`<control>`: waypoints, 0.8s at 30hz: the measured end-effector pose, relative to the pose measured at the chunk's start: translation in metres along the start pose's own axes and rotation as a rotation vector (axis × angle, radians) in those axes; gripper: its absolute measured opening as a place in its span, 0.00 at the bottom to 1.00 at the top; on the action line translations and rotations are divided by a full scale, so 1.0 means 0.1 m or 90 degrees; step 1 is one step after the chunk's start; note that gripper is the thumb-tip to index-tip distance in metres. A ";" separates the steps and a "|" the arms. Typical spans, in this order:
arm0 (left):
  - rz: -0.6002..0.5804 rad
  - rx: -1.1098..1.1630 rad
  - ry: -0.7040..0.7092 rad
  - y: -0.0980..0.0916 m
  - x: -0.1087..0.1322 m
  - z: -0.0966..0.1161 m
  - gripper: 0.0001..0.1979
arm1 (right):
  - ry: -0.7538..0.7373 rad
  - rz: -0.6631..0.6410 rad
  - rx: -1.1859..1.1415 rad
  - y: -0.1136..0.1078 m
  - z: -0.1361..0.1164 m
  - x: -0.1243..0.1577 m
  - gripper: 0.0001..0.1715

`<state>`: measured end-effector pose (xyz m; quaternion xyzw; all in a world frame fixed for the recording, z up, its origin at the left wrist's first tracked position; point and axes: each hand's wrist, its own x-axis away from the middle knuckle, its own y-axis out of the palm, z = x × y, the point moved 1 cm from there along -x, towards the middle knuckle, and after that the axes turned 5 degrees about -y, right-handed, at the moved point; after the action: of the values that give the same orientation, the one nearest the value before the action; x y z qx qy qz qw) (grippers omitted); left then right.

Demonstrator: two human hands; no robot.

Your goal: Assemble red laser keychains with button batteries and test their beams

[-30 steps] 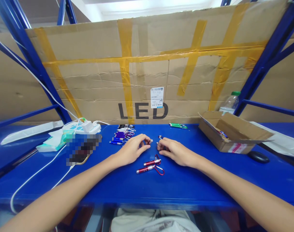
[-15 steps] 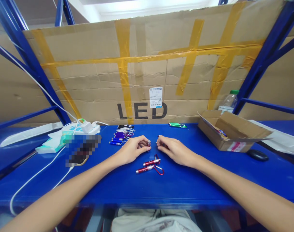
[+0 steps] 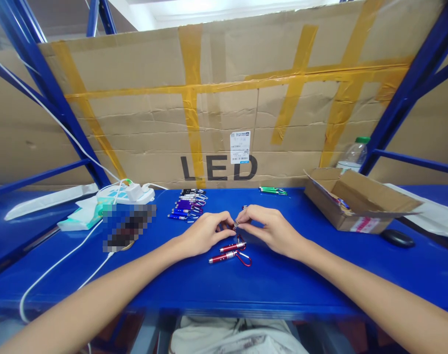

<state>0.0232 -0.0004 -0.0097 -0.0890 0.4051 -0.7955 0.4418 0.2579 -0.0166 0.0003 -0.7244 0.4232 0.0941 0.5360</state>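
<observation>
My left hand (image 3: pixel 205 232) and my right hand (image 3: pixel 265 227) meet fingertip to fingertip over the blue table (image 3: pixel 224 285). Both pinch small parts of a keychain flashlight (image 3: pixel 236 224) between them; the parts are mostly hidden by the fingers. Just below the hands lie two red keychain flashlights (image 3: pixel 229 251) with red clips. A row of purple, blue and black flashlights (image 3: pixel 187 205) lies behind my left hand.
An open cardboard box (image 3: pixel 356 204) sits at the right with a plastic bottle (image 3: pixel 351 156) behind it and a black mouse (image 3: pixel 398 238) in front. Green flashlights (image 3: pixel 272 191) lie by the cardboard wall. A white power strip (image 3: pixel 126 194), cables and a blurred object are at the left.
The two hands have drawn together from a small gap until their fingertips touch, bringing the held parts against each other.
</observation>
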 end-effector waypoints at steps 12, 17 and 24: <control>0.005 -0.002 -0.014 -0.01 0.01 0.04 0.08 | -0.068 -0.050 0.095 -0.01 -0.03 0.02 0.18; 0.012 -0.043 0.009 -0.01 0.02 0.01 0.07 | -0.090 -0.064 0.124 0.00 -0.04 0.02 0.15; 0.043 -0.097 0.107 -0.05 0.02 0.00 0.06 | -0.029 0.022 0.115 0.00 -0.07 0.01 0.07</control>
<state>0.0186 -0.0005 -0.0069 -0.0414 0.5026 -0.7519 0.4246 0.2567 -0.0229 0.0021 -0.6635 0.4301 0.0812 0.6068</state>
